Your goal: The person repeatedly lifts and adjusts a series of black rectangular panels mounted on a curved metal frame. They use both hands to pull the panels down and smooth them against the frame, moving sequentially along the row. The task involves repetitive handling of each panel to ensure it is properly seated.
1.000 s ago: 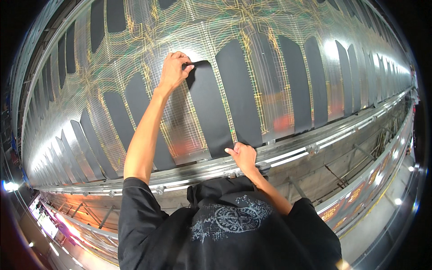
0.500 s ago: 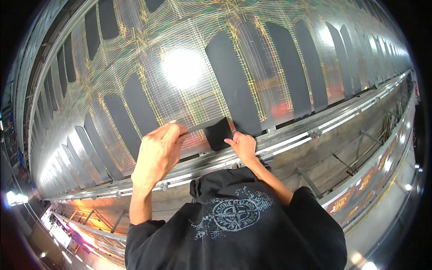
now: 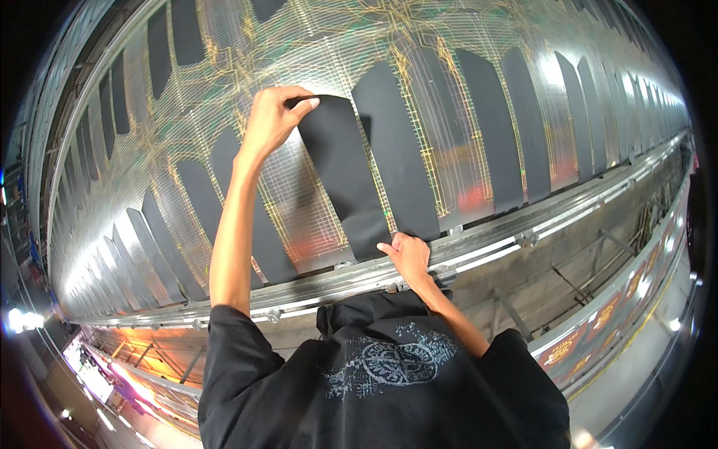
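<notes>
At far left, a bright lamp (image 3: 26, 320) is seen beyond the table's end, with a lit screen (image 3: 86, 370) below it; next, a row of slim dark panels (image 3: 198, 196) is laid out on a glossy surface (image 3: 305, 217) covered in yellow, green and white lines.

Left hand (image 3: 271, 118): arm stretched up; upper left corner of the black panel (image 3: 340, 153) pinched between thumb and fingers; the panel is set lengthwise on the lined surface, between the two hands, its lower end at the table's near edge; its top edge looks raised at the pinched corner.

Right hand (image 3: 409, 258): placed by the panel's lower right corner, at the near edge; fingers curled, thumb pointed left over the panel; whether anything is gripped cannot be told. Black T-shirt (image 3: 389, 411) with a pale chest print is worn, seen below and between the arms.

Just right of the panel, a neighbouring dark panel (image 3: 396, 138) is laid alongside, split off by a lined strip; further right, a metal rail (image 3: 527, 238) is run along the table edge.
</notes>
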`<action>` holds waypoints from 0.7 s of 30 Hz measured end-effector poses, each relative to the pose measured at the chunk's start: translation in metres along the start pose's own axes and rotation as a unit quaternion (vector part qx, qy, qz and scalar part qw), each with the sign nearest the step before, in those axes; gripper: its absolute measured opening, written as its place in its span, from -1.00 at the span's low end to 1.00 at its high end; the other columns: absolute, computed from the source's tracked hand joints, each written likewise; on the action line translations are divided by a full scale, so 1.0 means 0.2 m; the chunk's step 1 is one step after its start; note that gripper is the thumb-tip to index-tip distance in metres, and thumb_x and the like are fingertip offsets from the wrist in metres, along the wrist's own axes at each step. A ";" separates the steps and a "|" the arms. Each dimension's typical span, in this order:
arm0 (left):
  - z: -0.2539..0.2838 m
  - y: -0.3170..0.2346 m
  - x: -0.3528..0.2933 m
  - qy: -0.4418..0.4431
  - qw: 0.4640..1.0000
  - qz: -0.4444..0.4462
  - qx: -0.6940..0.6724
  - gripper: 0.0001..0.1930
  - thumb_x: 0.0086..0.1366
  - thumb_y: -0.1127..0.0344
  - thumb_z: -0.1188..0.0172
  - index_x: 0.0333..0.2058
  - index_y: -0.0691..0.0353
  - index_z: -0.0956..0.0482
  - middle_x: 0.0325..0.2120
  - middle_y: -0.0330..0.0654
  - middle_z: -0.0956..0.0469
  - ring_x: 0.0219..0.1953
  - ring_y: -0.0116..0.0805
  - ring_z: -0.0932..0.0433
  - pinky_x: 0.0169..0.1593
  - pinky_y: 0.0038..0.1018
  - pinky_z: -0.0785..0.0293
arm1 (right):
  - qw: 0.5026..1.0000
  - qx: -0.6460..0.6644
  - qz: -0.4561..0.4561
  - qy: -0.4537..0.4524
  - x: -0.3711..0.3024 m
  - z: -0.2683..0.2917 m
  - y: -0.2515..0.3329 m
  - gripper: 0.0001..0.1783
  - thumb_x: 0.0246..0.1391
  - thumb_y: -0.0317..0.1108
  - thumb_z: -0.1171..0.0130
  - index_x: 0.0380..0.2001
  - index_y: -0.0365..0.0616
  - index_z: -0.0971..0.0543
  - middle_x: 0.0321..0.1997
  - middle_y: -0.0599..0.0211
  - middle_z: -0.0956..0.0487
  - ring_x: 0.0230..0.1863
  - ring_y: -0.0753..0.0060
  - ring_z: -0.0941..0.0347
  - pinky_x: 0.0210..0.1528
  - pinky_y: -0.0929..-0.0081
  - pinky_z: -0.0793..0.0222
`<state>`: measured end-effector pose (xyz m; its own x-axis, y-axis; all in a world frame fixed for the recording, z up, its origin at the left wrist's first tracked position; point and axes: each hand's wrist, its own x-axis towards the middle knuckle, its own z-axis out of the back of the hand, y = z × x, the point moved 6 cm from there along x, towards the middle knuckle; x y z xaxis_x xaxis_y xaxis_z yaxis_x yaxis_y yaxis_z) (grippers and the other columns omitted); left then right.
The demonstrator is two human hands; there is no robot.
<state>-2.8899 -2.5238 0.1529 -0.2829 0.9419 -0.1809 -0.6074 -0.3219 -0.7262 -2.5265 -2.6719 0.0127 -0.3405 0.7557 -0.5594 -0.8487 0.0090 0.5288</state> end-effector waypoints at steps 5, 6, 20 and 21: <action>0.09 -0.41 -0.50 0.037 0.978 -0.183 0.089 -0.87 0.27 0.37 -0.32 -0.26 0.24 -0.78 -0.35 -0.10 -0.76 -0.14 -0.07 -0.75 -0.07 -0.32 -0.63 | 1.000 -0.025 -0.006 -0.014 0.01 -0.01 -0.03 -0.54 -0.03 -0.01 -0.51 -0.58 -0.13 -0.54 -0.61 0.21 -0.59 -0.49 -0.06 -0.57 -0.37 0.11 -0.41; 0.10 -0.49 -0.64 0.072 0.974 -0.209 0.050 -0.81 0.14 0.47 -0.28 -0.25 0.19 -0.76 -0.36 -0.13 -0.76 -0.14 -0.04 -0.75 0.07 -0.21 -0.64 | 1.000 -0.014 -0.007 -0.024 0.00 -0.01 -0.03 -0.56 -0.03 -0.03 -0.51 -0.57 -0.13 -0.54 -0.60 0.21 -0.59 -0.48 -0.06 -0.57 -0.37 0.11 -0.41; 0.25 -0.85 -1.03 0.038 0.976 -0.213 0.028 -0.90 0.01 0.47 -0.37 -0.44 0.18 -0.76 -0.58 -0.26 -0.70 -0.57 -0.38 -0.66 0.18 -0.11 -0.61 | 0.997 0.023 0.046 -0.057 -0.02 0.00 -0.02 -0.66 -0.06 -0.15 -0.51 -0.54 -0.14 -0.58 -0.56 0.15 -0.63 -0.42 -0.09 -0.61 -0.32 0.08 -0.45; 0.23 -0.75 -0.95 0.054 0.973 -0.215 0.063 -0.93 0.07 0.46 -0.36 -0.43 0.18 -0.76 -0.54 -0.27 -0.72 -0.53 -0.38 -0.68 0.20 -0.06 -0.58 | 0.999 0.010 0.024 -0.044 -0.01 -0.01 -0.02 -0.64 -0.06 -0.12 -0.52 -0.54 -0.14 -0.58 -0.56 0.15 -0.63 -0.42 -0.09 -0.61 -0.32 0.08 -0.45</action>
<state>-2.7797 -2.6595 0.3261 0.0931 0.9945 0.0472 -0.7409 0.1009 -0.6640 -2.5226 -2.6747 0.0099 -0.3423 0.8104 -0.4755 -0.8238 -0.0155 0.5666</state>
